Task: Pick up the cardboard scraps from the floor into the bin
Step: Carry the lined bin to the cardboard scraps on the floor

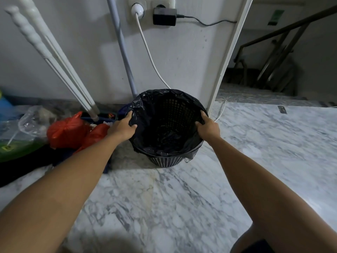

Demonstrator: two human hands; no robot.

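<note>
A round mesh bin (165,160) lined with a black plastic bag stands on the marble floor by the wall. My left hand (123,127) grips the left side of its rim, fingers curled over the bag. My right hand (207,126) grips the right side of the rim the same way. The inside of the bin is dark; I see only the crumpled liner at the bottom. No cardboard scraps are in view.
Red plastic bags (67,129) and a clear bag (32,118) lie left of the bin. White poles (54,57) and a grey handle (122,46) lean on the wall. A white cable (147,50) hangs from a socket. A doorway with stairs (273,70) opens at right.
</note>
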